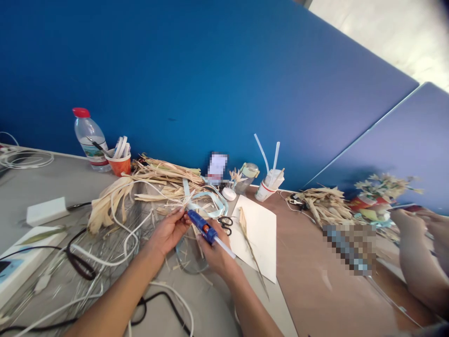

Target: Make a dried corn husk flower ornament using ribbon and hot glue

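My right hand (216, 252) is wrapped round a blue hot glue gun (201, 225), with a translucent glue stick (224, 247) poking out of its rear toward me. Close to the gun's front end, my left hand (171, 230) has its fingers pinched together; what they hold is too small to make out. Dried corn husks (164, 171) lie in a pile just beyond both hands, with a pale blue ribbon (213, 201) beside them. Black-handled scissors (225, 224) rest right of my right hand. On a white sheet (270, 234) lies a dried husk piece on a stem (248, 238).
White cables (121, 262) and thin wires cover the left side. A bottle (90, 140), an orange cup of pens (120, 164) and a cup with glue sticks (268, 187) stand along the blue partition (175, 70). At right, another person's hands (414, 224) work near more husks (326, 206).
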### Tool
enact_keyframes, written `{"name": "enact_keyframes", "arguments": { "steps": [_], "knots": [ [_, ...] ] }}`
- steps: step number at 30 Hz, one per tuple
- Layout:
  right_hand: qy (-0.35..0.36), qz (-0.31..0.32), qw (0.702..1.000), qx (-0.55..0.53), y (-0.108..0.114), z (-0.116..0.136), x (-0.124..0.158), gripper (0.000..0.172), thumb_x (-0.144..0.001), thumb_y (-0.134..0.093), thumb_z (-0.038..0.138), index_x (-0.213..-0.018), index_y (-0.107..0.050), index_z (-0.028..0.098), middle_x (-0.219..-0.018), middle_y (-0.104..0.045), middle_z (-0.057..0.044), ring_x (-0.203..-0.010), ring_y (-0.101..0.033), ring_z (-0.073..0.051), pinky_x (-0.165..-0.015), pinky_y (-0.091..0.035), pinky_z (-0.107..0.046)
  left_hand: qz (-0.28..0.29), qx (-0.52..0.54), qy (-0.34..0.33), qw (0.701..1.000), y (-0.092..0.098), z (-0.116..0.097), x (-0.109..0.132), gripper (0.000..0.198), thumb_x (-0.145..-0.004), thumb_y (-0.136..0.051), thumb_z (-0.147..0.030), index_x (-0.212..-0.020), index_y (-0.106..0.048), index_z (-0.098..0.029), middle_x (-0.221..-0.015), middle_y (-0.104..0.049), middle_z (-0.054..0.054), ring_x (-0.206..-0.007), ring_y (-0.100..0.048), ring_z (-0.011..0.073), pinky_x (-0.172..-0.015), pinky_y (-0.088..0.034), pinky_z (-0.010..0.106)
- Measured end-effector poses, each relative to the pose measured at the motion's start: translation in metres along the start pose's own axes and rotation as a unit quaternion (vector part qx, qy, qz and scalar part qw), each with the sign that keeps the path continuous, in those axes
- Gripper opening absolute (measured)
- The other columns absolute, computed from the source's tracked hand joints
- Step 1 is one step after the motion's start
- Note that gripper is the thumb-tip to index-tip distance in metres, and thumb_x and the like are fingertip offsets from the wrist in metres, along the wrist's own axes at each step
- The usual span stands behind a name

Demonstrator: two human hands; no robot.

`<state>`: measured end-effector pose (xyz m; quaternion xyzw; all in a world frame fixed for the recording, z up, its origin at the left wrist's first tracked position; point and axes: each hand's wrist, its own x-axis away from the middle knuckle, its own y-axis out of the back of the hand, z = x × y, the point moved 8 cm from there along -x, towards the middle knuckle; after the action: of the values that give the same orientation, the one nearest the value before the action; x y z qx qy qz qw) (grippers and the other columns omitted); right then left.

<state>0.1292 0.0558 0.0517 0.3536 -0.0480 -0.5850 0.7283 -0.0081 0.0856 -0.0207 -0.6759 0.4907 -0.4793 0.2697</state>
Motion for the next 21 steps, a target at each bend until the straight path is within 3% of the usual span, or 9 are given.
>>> {"name": "enact_keyframes", "arguments": {
  "steps": [8,21],
  "knots": [
    [0.015,-0.006,1.000,-0.001,0.0011,0.0014,-0.0003,0.011,-0.078,-0.056,0.019,-0.089,-0.057,0.021,-0.087,-0.059,-0.005,-0.081,-0.056,-0.020,-0.075,-0.043,-0.033,0.025,0.001,0.000,1.000,-0.0006,0.0003,-0.0011,0.019,-0.081,-0.051,0.002,-0.072,-0.061,-0.010,-0.062,-0.059,0.003,-0.052,-0.056,0.0091,-0.050,-0.051,0.020],
    [0.015,-0.001,1.000,-0.010,0.0001,-0.0002,-0.0016,0.011,-0.079,-0.057,0.019,-0.090,-0.056,0.020,-0.090,-0.059,-0.005,-0.087,-0.055,-0.021,-0.081,-0.043,-0.035,0.009,0.001,0.002,1.000,0.0004,0.0008,-0.0017,0.021,-0.081,-0.050,0.003,-0.069,-0.060,-0.010,-0.061,-0.058,0.002,-0.051,-0.055,0.0084,-0.049,-0.049,0.018]
  ]
}}
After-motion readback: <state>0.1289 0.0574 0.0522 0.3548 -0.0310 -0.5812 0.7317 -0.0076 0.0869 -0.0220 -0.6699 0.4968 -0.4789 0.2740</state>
